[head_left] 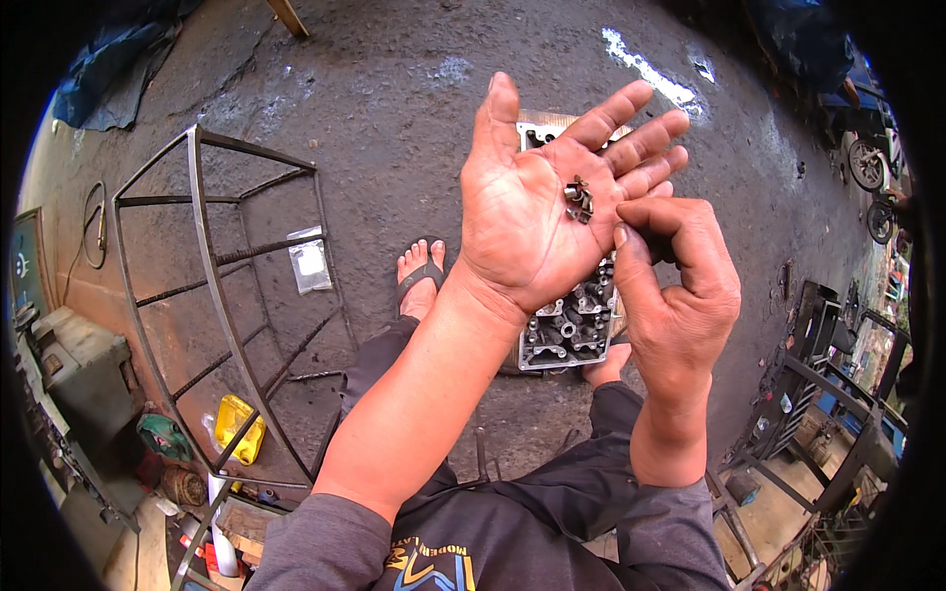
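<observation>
My left hand (527, 212) is held palm up, its fingers spread. Several small curved metal pieces (578, 200), which look like valve collets, lie loose in that palm. Close beside its outer edge, my right hand (680, 271) has thumb and forefinger pinched together. Whatever is between those fingertips, if anything, is too small to make out. Below both hands an engine cylinder head (564, 335) rests low down between my feet. The hands cover its middle, and part of its far end shows above the left palm.
On the left stands a welded metal frame (204, 217), with a small clear packet (310, 261) by its bars. A cut yellow container (239, 429) sits at lower left near a grey metal box (84, 360). Metal racks (823, 384) and motorcycles (867, 165) are at right.
</observation>
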Tool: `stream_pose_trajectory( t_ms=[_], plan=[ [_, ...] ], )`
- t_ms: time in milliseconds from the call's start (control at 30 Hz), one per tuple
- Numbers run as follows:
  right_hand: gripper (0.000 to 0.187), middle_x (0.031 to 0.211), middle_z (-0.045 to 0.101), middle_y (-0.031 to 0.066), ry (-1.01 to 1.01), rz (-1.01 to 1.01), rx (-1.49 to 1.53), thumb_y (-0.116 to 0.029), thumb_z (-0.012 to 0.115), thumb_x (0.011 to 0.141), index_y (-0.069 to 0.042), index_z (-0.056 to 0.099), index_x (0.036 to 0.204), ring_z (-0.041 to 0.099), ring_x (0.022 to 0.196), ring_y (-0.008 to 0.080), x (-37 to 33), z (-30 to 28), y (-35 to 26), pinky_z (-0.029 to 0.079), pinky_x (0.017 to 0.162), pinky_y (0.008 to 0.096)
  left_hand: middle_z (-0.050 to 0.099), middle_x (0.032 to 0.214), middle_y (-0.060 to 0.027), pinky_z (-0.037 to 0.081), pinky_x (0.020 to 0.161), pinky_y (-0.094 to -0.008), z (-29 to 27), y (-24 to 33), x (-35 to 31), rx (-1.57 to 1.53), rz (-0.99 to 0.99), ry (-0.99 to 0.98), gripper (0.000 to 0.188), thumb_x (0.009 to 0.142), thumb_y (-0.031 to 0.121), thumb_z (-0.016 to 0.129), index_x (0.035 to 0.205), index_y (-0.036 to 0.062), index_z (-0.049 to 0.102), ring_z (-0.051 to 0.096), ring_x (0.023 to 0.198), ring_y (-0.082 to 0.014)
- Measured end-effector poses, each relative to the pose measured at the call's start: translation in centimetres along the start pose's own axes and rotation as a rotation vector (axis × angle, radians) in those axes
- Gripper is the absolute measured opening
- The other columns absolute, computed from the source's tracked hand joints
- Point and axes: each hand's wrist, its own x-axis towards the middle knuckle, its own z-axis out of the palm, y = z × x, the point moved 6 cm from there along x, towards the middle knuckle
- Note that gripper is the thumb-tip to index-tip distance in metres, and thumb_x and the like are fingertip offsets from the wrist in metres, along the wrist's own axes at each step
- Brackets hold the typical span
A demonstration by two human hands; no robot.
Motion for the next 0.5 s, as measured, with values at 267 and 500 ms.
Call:
stream_pose_trajectory(
  t_ms=[267, 500],
  plan=[
    [0.019, 0.092, 0.068, 0.0120, -0.112, -0.023, -0.046, 0.010, 0.074, 0.080, 0.000, 0.071, 0.096, 0.068, 0.079, 0.0227, 0.1, 0.5, -1.0, 0.054, 0.069, 0.0327, 0.047, 0.148, -0.0312, 0.034, 0.122, -0.0485, -0.3, 0.2, 0.0, 0.031, -0.005, 0.005, 0.101, 0.096, 0.080, 0.040, 0.149, -0.0057, 0.043, 0.046, 0.137, -0.0384],
    [0.019, 0.091, 0.068, 0.0131, -0.087, -0.022, -0.117, 0.008, 0.075, 0.079, -0.001, 0.070, 0.095, 0.071, 0.082, 0.0273, 0.5, 0.7, -0.3, 0.055, 0.073, 0.0356, 0.046, 0.148, -0.0318, 0.036, 0.122, -0.0474, -0.4, -0.4, 0.0, 0.098, 0.019, 0.012, 0.102, 0.097, 0.079, 0.038, 0.150, -0.0084, 0.039, 0.048, 0.135, -0.0389]
  ],
)
